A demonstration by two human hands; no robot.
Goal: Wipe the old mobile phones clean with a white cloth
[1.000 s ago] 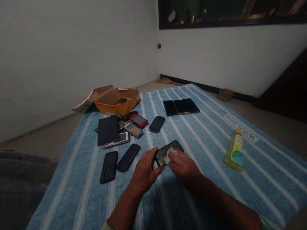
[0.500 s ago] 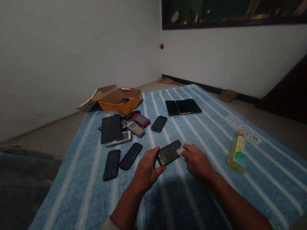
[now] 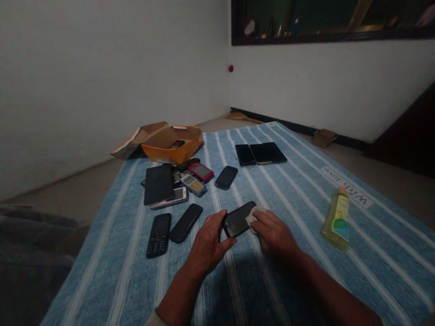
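My left hand (image 3: 208, 240) grips the near end of a dark smartphone (image 3: 238, 218), which lies screen-up just above a blue striped towel (image 3: 299, 190). My right hand (image 3: 273, 232) pinches a small white cloth (image 3: 253, 214) and presses it against the far right part of the phone's screen. Both hands are closed around what they hold.
A pile of phones (image 3: 176, 183) lies to the left, with two black handsets (image 3: 171, 226) nearer me. A lone black phone (image 3: 226, 177) and a row of three smartphones (image 3: 260, 153) lie further back. An orange cardboard box (image 3: 170, 144) sits at the towel's far left; a yellow bottle (image 3: 336, 217) stands right.
My right hand slid the cloth from the near end of the screen out to its far right, then back a little. My left hand kept hold of the phone.
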